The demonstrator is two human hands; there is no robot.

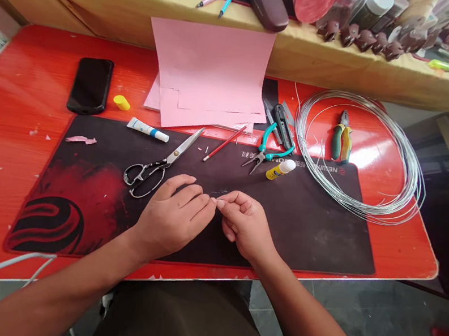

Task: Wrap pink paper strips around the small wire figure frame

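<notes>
My left hand (176, 214) and my right hand (246, 223) meet at the fingertips over the dark desk mat (297, 220). The right thumb and index finger pinch together beside the left fingertips; a tiny pale bit shows there, too small to name. The left fingers are curled and pressed together, and what they hold, if anything, is hidden. Black-handled scissors (160, 163) lie open just beyond my left hand. Past the hands are a red pencil (224, 144), teal-handled pliers (269, 147) and a yellow glue stick (280, 169) with a white cap.
Pink paper sheets (215, 69) lean at the back by a cluttered shelf (106, 2). On the right are a wire coil (409, 182) and green-yellow pliers (342, 137). A phone (91, 85), yellow cap (122, 102) and white tube (147, 129) lie left.
</notes>
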